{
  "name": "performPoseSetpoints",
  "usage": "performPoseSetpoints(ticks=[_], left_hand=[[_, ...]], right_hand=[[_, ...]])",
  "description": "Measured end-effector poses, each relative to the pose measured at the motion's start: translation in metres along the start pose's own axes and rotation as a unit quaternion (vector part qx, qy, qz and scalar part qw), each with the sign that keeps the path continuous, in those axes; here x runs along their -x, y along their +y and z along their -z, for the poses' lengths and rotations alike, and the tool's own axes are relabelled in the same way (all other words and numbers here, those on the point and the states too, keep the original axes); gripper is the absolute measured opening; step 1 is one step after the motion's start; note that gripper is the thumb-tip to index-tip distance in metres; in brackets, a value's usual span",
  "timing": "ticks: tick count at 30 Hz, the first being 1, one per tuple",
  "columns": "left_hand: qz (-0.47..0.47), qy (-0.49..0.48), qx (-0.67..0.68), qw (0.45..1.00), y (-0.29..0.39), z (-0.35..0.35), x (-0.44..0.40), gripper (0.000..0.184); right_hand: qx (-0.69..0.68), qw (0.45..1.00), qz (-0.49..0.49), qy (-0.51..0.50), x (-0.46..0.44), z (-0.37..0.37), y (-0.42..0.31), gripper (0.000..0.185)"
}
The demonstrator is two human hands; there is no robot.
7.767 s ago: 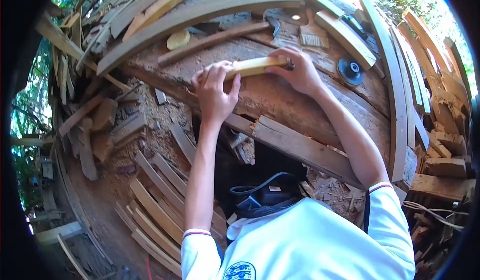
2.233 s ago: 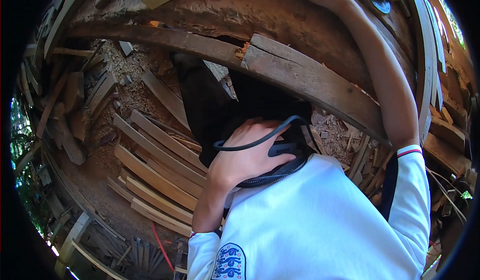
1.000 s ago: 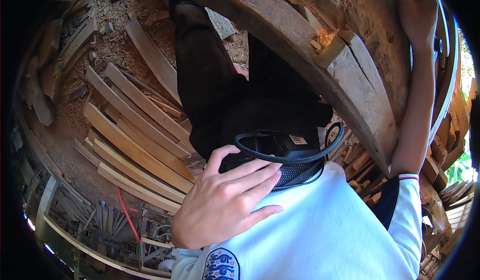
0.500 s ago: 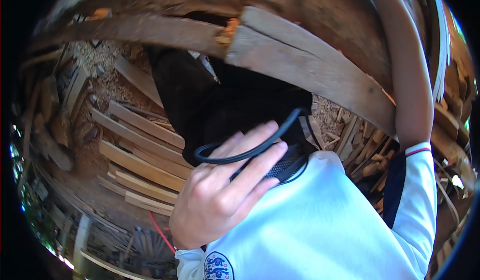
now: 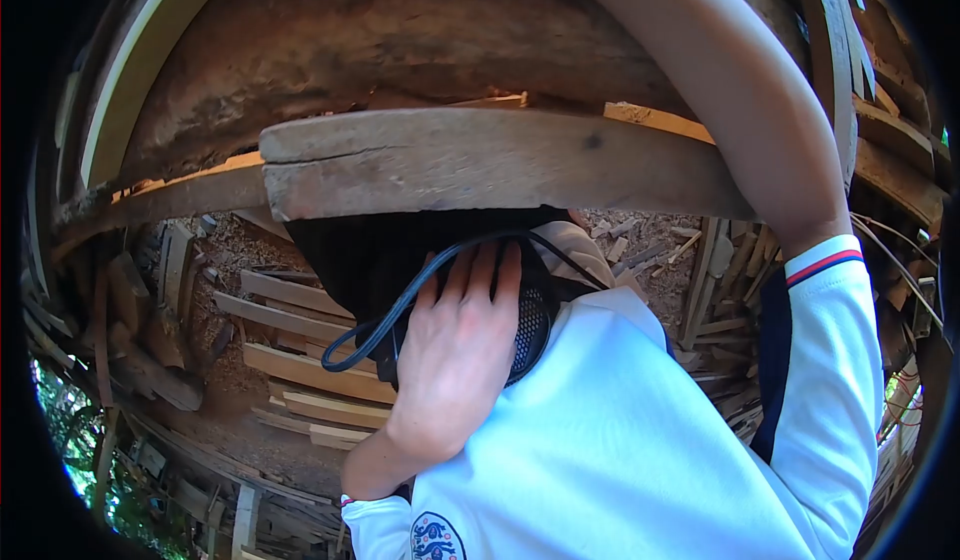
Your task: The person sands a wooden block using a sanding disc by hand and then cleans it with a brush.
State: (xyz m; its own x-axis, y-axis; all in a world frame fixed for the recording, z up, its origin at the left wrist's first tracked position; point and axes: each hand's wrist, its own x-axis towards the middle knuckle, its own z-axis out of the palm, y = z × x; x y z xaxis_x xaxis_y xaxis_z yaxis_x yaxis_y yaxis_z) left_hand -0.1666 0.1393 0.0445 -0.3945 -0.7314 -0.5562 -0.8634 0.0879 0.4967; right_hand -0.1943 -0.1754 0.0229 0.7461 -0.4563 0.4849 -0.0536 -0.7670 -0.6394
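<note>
My left hand [image 5: 455, 360] lies over the black mesh-sided pouch [image 5: 532, 332] at my waist, back of the hand up and fingers stretched out flat. A dark looped strap [image 5: 395, 310] passes beside and over its fingertips. My right forearm [image 5: 740, 90] reaches up over the thick wooden beam [image 5: 480, 165] and leaves the view at the top edge, so my right hand is out of sight. A pale curved wood strip [image 5: 140, 65] stands at the upper left, its top end near a small dark blurred shape I cannot make out.
Behind the beam lies a broad brown log [image 5: 400, 45]. Several cut wood strips [image 5: 320, 370] rest on the ground at left, among shavings. Offcuts [image 5: 740, 330] are piled below the beam at right. Long boards [image 5: 830, 50] stand at the upper right.
The wooden piece earlier between both hands is no longer held. My left hand has come down onto the pouch; my right hand has gone out past the top edge. The view has tilted down and turned.
</note>
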Motion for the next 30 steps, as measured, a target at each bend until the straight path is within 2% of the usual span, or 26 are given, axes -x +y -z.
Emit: performPoseSetpoints(ticks=[1, 3, 4, 6, 15, 22, 24, 27, 28, 30], left_hand=[[-0.002, -0.003, -0.001, 1.0, 0.001, 0.001, -0.001, 0.078], [0.006, 0.038, -0.016, 0.999, 0.002, 0.003, -0.003, 0.064], [0.003, 0.035, -0.017, 0.999, 0.002, 0.004, -0.004, 0.064], [0.018, 0.007, -0.004, 1.0, 0.002, 0.006, -0.004, 0.066], [0.015, 0.001, 0.003, 1.0, 0.001, 0.009, -0.006, 0.068], [0.019, 0.023, 0.011, 0.999, 0.004, 0.008, -0.005, 0.068], [0.024, 0.02, -0.001, 1.0, 0.004, 0.007, -0.005, 0.065], [0.028, 0.023, 0.005, 0.999, 0.004, 0.006, -0.004, 0.062], [0.026, 0.024, 0.007, 0.999, 0.004, 0.006, -0.003, 0.062], [0.029, 0.023, 0.016, 0.999, 0.004, 0.006, -0.003, 0.061]], right_hand=[[-0.01, 1.0, 0.0, 0.013, 0.0, -0.004, 0.002, 0.041], [0.014, 0.998, 0.028, 0.058, -0.001, -0.013, 0.007, 0.04], [0.015, 0.998, 0.024, 0.06, -0.002, -0.011, 0.005, 0.04], [-0.022, 1.0, -0.017, -0.001, -0.002, -0.005, -0.001, 0.039], [-0.017, 0.999, 0.026, 0.022, -0.001, -0.007, 0.005, 0.034], [-0.036, 0.999, 0.013, 0.023, 0.001, -0.007, 0.006, 0.033], [-0.032, 0.997, 0.04, 0.058, 0.001, -0.011, 0.009, 0.033], [-0.024, 0.999, 0.025, 0.032, 0.002, -0.007, 0.004, 0.033], [-0.023, 0.999, 0.024, 0.03, -0.01, -0.029, 0.022, 0.033], [-0.048, 0.989, 0.081, 0.114, -0.041, -0.091, 0.075, 0.043]])
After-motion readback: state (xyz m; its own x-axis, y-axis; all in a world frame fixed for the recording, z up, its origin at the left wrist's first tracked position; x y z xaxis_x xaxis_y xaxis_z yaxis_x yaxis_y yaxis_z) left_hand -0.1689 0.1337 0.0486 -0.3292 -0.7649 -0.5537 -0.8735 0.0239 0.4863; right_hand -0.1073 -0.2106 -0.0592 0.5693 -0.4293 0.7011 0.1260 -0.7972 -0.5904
